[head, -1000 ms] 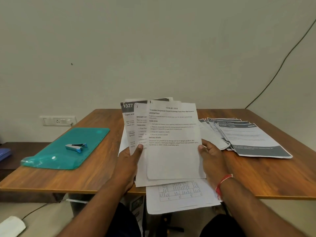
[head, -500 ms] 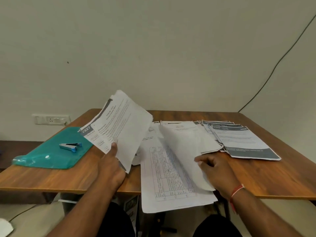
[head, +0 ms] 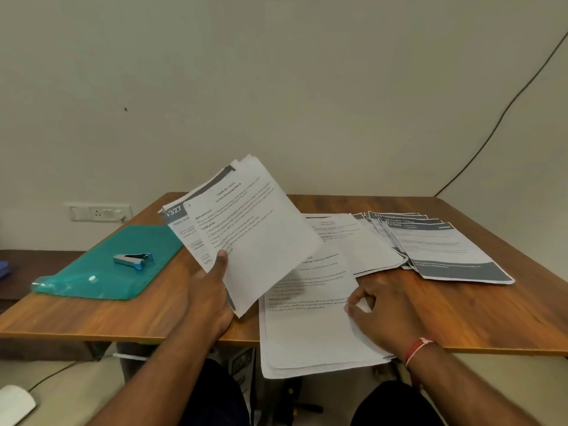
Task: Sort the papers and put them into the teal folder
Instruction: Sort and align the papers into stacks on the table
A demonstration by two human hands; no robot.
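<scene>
The left hand (head: 209, 298) is closed round the lower edge of a sheaf of papers (head: 249, 232), thumb (head: 222, 260) pressed on the front page and the other fingers hidden behind, and holds it raised off the counter (head: 461, 318) and tilted to the left, above the right corner of the teal folder (head: 104, 265). The right hand (head: 388, 310), a red band (head: 418, 348) at its wrist, lies low over the near pile of sheets (head: 307, 330), its bent fingertips (head: 353, 302) touching the right edge of the top page; I cannot tell whether they pinch that edge or only rest on it. This pile hangs over the counter's front edge. Half a second ago the right hand held that page curled in the air over a sheet printed with a grid; now the page lies flat and covers the grid. A second ago both hands held the whole sheaf upright between them; now only the left hand carries it. The teal folder lies flat and closed at the left of the counter, a staple remover (head: 132, 260) on top of it. Beyond the right hand lie a white pile (head: 365, 244) and, further right, a fanned pile with dark grey bands (head: 448, 253).
</scene>
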